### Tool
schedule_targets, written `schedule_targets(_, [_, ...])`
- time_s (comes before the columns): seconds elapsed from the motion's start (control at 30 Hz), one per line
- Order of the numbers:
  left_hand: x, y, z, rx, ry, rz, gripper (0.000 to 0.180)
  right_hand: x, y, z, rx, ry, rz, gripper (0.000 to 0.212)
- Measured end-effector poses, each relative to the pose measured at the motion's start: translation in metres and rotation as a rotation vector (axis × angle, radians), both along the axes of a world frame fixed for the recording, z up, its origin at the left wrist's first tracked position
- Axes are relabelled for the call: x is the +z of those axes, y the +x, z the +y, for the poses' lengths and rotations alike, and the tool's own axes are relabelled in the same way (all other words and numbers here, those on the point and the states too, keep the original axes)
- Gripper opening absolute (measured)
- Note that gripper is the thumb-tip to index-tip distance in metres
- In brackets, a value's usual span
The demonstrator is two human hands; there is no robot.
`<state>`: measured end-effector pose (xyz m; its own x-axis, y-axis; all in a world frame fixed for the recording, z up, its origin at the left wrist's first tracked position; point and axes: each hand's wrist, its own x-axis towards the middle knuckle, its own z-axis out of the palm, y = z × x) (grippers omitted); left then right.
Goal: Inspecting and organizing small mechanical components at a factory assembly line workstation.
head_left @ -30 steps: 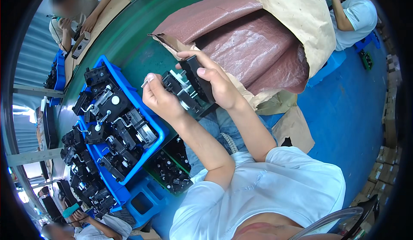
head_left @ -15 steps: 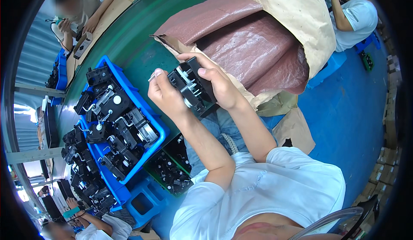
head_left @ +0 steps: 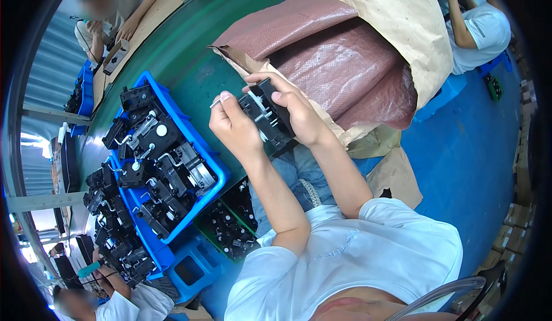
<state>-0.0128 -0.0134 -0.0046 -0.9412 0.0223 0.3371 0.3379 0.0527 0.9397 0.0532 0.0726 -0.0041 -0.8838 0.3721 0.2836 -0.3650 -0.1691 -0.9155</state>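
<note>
In my right hand (head_left: 300,113) is a black plastic mechanism (head_left: 265,115) with white gear-like parts and short pale pins, gripped with the thumb on its near face and the fingers behind. My left hand (head_left: 236,130) is closed beside the mechanism's left side, its thumb and forefinger pinching a thin pale rod (head_left: 215,103). Whether the hidden left fingers also support the mechanism I cannot tell. Both hands are above my lap, in front of a large paper sack (head_left: 397,16) with a brown woven lining (head_left: 339,62).
Blue bins (head_left: 221,178) at the left hold several similar black mechanisms (head_left: 192,168). Below them are a green crate (head_left: 221,234) of small parts and a blue stool (head_left: 192,269). Other people work at the upper left, upper right and lower left. A green work surface (head_left: 190,50) lies beyond the bins.
My hands and the mechanism have shifted slightly right in the picture, and the mechanism has turned a little. The whole view has moved slightly too. The grips look the same.
</note>
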Motion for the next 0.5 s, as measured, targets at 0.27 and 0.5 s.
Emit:
schedule_targets(0.27, [0.009,0.009,-0.008,-0.019,-0.025,0.059,0.032,-0.002,0.000,-0.005,0.031,0.044,-0.035,0.051])
schedule_targets(0.5, [0.024,0.013,-0.014,-0.088,-0.108,0.085,0.028,0.005,0.001,-0.017,-0.021,0.140,0.064,0.050])
